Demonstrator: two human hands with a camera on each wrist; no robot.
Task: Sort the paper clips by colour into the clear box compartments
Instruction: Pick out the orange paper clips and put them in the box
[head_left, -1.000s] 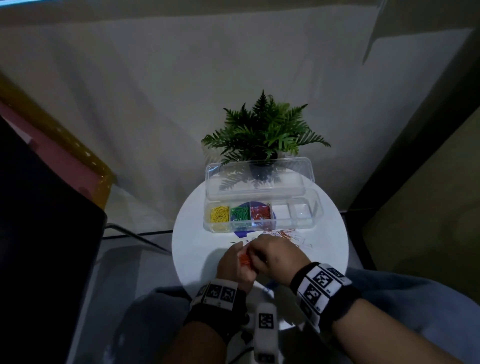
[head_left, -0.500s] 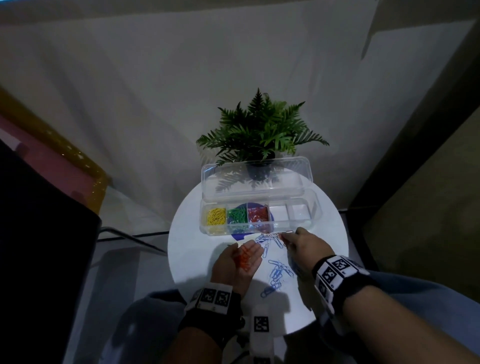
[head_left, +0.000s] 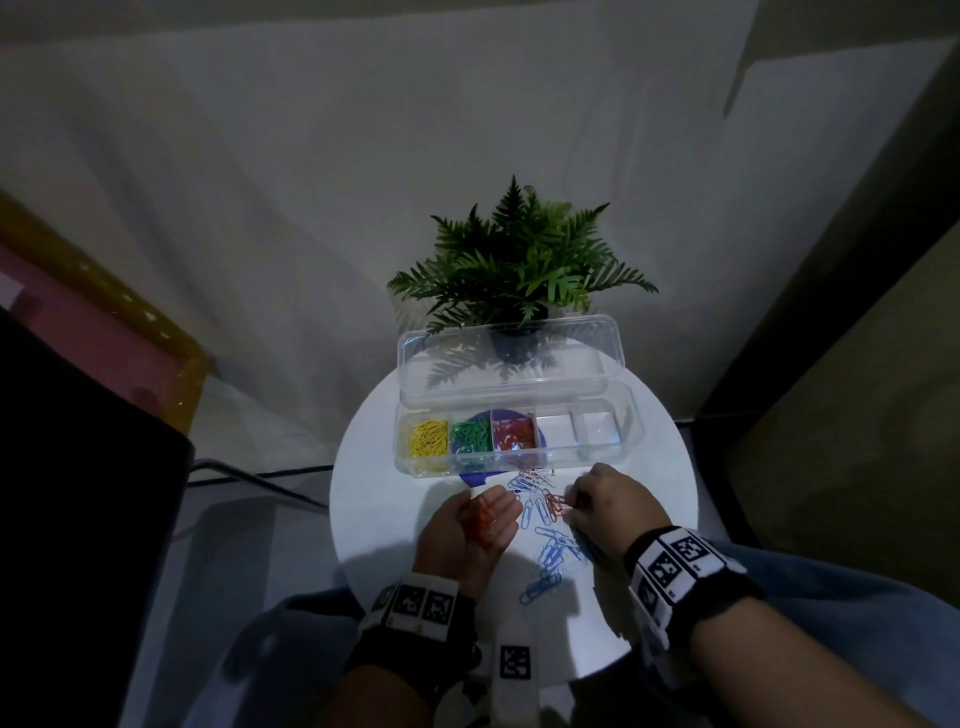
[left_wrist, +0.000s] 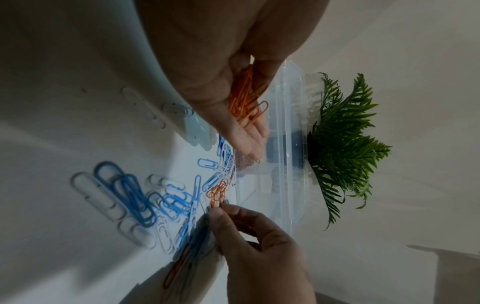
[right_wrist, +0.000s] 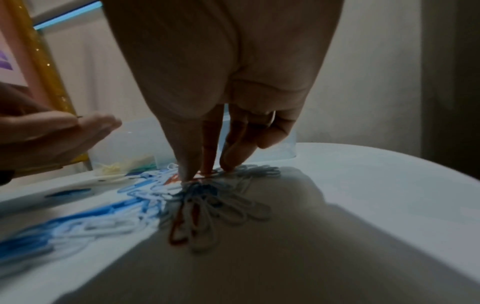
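Note:
The clear box (head_left: 519, 460) stands open on the round white table (head_left: 384, 499), with yellow (head_left: 428, 439), green (head_left: 471, 435) and orange clips (head_left: 514, 434) in its three left compartments. My left hand (head_left: 488, 506) lies palm up in front of the box, carrying several orange clips (left_wrist: 244, 102) on fairly straight fingers. My right hand (head_left: 571, 506) is down on the loose pile, thumb and forefinger pinching orange clips (left_wrist: 217, 193) on the table. Blue clips (head_left: 553, 553) and white clips (head_left: 535, 475) lie scattered between and below the hands.
The two right compartments (head_left: 576, 431) of the box hold nothing. Its lid (head_left: 509, 358) stands up at the back, with a potted fern (head_left: 519, 265) behind it. A blue disc (head_left: 475, 475) lies under the box. My knees are below the table's near edge.
My right hand left the left palm, reached out to the pile by the box, then drew back a little and pinched orange clips. The left hand stayed palm up with its clips.

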